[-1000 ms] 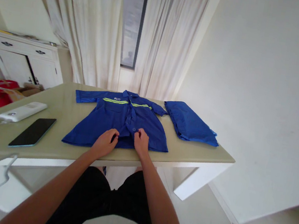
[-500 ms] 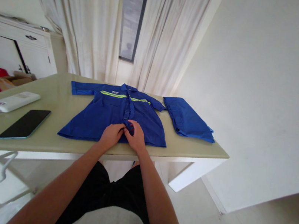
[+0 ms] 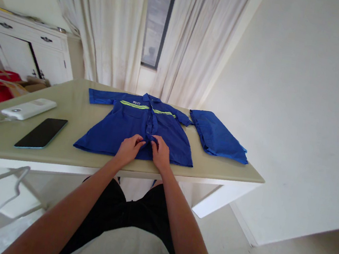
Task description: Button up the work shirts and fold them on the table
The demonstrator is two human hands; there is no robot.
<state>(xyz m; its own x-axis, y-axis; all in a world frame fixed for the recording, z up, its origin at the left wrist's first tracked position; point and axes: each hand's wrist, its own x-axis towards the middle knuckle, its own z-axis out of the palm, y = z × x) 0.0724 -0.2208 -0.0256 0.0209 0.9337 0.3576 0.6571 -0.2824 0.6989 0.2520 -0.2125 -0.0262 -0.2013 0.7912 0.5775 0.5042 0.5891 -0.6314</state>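
Note:
A blue short-sleeved work shirt (image 3: 125, 122) with a yellow-green chest stripe lies front up, its collar toward the window and its hem near the table's front edge. At the lower part of its button front, my left hand (image 3: 129, 148) pinches the cloth between thumb and fingers. My right hand (image 3: 160, 152) grips the shirt's other front edge a short way to the right. The cloth between the two hands is bunched up slightly. Any button there is too small to make out.
Folded blue cloth (image 3: 219, 136) lies at the table's right end. On the left are a black phone (image 3: 41, 133), a white device (image 3: 28, 109) and a white cable. The green-topped table (image 3: 66, 158) stands by curtains, with a wall at right.
My hands have moved apart a little, from nearly touching to a small gap, still at the shirt's lower front. The view has shifted slightly to the left.

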